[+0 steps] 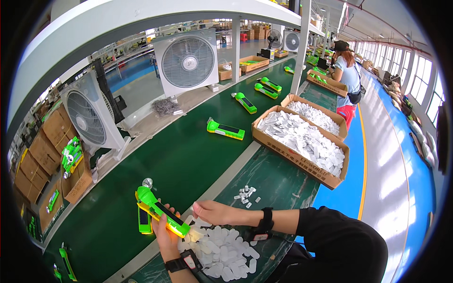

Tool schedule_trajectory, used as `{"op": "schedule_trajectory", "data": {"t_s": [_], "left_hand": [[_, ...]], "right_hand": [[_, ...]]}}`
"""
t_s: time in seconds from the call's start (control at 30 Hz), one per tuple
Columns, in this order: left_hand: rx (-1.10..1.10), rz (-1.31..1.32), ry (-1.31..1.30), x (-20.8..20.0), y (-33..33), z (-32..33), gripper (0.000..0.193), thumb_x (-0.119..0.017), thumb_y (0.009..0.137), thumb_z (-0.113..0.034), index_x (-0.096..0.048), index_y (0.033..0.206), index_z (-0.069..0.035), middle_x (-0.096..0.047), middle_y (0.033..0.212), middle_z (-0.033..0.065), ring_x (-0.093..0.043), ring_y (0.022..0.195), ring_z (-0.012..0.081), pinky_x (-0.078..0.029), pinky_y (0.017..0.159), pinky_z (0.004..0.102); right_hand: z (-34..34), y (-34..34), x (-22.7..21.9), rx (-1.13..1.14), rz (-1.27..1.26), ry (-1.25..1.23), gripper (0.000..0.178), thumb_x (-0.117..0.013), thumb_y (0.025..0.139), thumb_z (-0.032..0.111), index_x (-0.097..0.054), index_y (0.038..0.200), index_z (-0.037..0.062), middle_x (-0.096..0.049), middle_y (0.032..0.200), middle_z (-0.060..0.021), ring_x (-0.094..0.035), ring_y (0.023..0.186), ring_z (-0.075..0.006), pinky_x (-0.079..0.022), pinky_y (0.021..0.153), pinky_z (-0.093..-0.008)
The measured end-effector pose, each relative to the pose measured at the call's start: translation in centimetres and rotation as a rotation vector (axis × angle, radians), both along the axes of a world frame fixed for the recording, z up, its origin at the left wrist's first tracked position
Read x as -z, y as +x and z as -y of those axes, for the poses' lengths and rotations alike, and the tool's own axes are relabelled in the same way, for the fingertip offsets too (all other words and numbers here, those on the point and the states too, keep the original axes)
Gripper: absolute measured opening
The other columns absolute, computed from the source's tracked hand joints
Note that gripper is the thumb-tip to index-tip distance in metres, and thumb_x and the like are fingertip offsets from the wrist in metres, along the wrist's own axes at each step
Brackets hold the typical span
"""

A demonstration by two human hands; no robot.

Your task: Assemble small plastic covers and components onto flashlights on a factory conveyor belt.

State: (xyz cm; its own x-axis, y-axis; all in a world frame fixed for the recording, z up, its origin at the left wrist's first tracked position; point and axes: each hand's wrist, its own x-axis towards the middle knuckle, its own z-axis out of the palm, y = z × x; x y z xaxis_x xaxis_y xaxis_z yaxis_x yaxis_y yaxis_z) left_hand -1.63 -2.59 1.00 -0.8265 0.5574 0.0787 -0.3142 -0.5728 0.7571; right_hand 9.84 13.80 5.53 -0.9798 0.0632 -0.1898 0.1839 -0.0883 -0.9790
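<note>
The left hand (165,233) is gripping a green flashlight (160,212) tight over the desk (278,184). The right hand (214,212) is pinching into the pile of white pieces (222,250); I think some could be sliding off the edge.

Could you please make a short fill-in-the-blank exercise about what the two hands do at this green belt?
1. The left hand holds a bright ____ plastic flashlight.
2. The right hand rests on a pile of small ____ plastic pieces.
3. The brown cardboard box beside the dark green conveyor belt is full of white ____.

Missing words: green; white; pieces
</note>
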Motion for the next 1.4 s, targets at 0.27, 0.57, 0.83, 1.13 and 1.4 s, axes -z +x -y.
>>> {"op": "schedule_trajectory", "data": {"t_s": [0.27,0.57,0.83,1.13,1.4], "left_hand": [[0.019,0.043,-0.017,-0.4,-0.1,0.0,0.057,-0.057,0.086,-0.008,-0.032,0.138,-0.006,-0.051,0.117,0.0100,-0.053,0.100,0.0207,-0.049,0.082,0.0386],[0.050,0.012,0.032,-0.2,0.5,-0.4,0.053,-0.055,0.087,-0.005,-0.033,0.136,-0.003,-0.051,0.116,0.0106,-0.053,0.103,0.0214,-0.047,0.087,0.0370],[0.013,-0.069,-0.039,0.8,-0.3,0.3,0.047,-0.058,0.089,-0.011,-0.037,0.130,-0.004,-0.053,0.118,0.0111,-0.056,0.107,0.0211,-0.048,0.089,0.0348],[-0.021,-0.149,-0.074,-0.2,-0.7,-1.0,0.055,-0.061,0.079,0.001,-0.037,0.128,-0.002,-0.053,0.108,0.0052,-0.056,0.097,0.0150,-0.048,0.080,0.0284],[-0.118,-0.230,-0.164,0.3,-0.5,-1.1,0.062,-0.068,0.075,-0.003,-0.037,0.129,-0.005,-0.051,0.116,0.0054,-0.053,0.104,0.0153,-0.046,0.085,0.0292]], "right_hand": [[0.1,-1.4,1.4,0.035,-0.160,-0.271,0.028,-0.050,0.095,0.029,-0.054,0.086,0.0027,-0.048,0.065,0.0042,-0.046,0.060,-0.0057,-0.038,0.054,-0.0239],[1.5,-2.5,-1.2,0.069,-0.221,-0.042,0.015,-0.061,0.087,0.008,-0.060,0.097,-0.0031,-0.061,0.088,-0.0062,-0.061,0.074,-0.0103,-0.051,0.061,-0.0234],[3.9,-6.4,-0.5,0.291,-0.527,0.343,0.021,-0.075,0.068,0.017,-0.067,0.070,-0.0024,-0.059,0.092,-0.0170,-0.062,0.081,-0.0241,-0.053,0.065,-0.0324],[4.0,-8.2,-1.3,0.359,-0.458,0.468,0.016,-0.075,0.071,0.013,-0.070,0.077,-0.0006,-0.055,0.110,-0.0196,-0.063,0.087,-0.0248,-0.054,0.064,-0.0294],[6.1,-8.5,-0.1,0.402,-0.549,0.806,0.013,-0.074,0.069,0.006,-0.066,0.071,-0.0031,-0.054,0.107,-0.0161,-0.054,0.067,-0.0125,-0.042,0.054,-0.0252]]}}
